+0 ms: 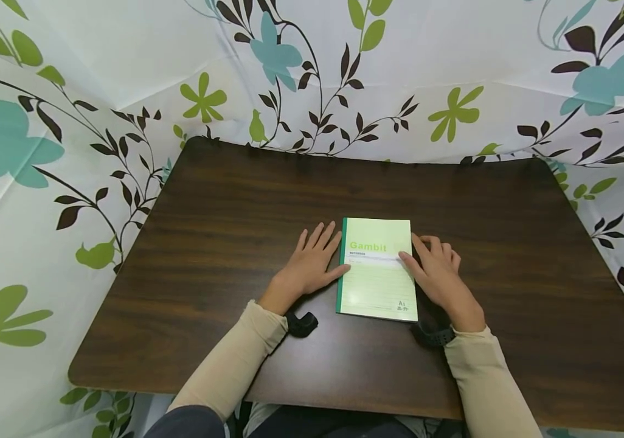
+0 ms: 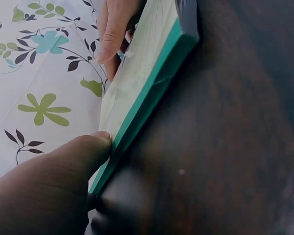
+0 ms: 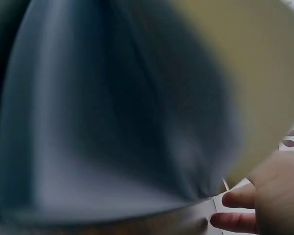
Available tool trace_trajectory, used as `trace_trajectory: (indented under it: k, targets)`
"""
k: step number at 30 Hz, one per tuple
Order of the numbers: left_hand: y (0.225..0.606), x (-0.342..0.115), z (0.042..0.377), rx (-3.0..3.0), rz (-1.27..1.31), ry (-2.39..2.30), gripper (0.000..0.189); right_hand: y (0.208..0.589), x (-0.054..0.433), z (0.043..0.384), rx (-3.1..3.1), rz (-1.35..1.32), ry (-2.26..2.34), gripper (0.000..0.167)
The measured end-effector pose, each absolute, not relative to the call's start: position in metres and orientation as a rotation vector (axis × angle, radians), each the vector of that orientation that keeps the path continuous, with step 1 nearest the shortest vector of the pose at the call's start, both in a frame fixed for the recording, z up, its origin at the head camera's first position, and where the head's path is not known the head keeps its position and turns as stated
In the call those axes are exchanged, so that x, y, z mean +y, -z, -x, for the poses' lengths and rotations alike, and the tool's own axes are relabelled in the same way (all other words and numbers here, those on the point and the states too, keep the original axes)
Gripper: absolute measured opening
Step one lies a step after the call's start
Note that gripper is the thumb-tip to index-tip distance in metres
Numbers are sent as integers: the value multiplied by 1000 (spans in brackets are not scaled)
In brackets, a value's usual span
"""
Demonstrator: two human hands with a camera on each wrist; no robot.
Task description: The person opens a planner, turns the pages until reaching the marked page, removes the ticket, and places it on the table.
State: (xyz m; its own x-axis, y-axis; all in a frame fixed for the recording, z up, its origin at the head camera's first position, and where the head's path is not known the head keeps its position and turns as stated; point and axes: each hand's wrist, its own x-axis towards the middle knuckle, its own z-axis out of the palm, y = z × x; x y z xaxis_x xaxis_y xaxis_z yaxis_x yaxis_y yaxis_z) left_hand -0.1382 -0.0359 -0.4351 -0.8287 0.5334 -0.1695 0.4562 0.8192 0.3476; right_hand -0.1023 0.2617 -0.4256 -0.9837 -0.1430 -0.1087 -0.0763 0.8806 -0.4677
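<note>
A pale green notebook point(image 1: 380, 283) with a darker green spine and "Gambit" on its cover lies on the brown table point(image 1: 208, 255). My left hand point(image 1: 309, 261) rests flat to its left, fingers spread and straight, with the thumb touching the cover beside the spine. That thumb and the green spine point(image 2: 152, 93) show closely in the left wrist view. At the other long edge, my right hand point(image 1: 439, 271) pinches the notebook, thumb over the cover and fingers bent at the side. Blurred, parted pages point(image 3: 98, 147) fill most of the right wrist view.
A patterned white cloth point(image 1: 142, 55) with leaves and flowers hangs behind and beside the table. Dark straps point(image 1: 301, 324) sit at both wrists. The table's front edge runs close to the person's lap.
</note>
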Motion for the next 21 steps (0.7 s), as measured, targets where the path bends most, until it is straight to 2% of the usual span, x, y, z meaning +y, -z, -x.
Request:
trace_trajectory:
  k: [14,21]
  targets:
    - [436,-34,141,2729,-758,-414,83,422,256,101,3005,166,607,77]
    - [437,-33,141,2730,-758,-414,82,426,252,103,3130,141,733,56]
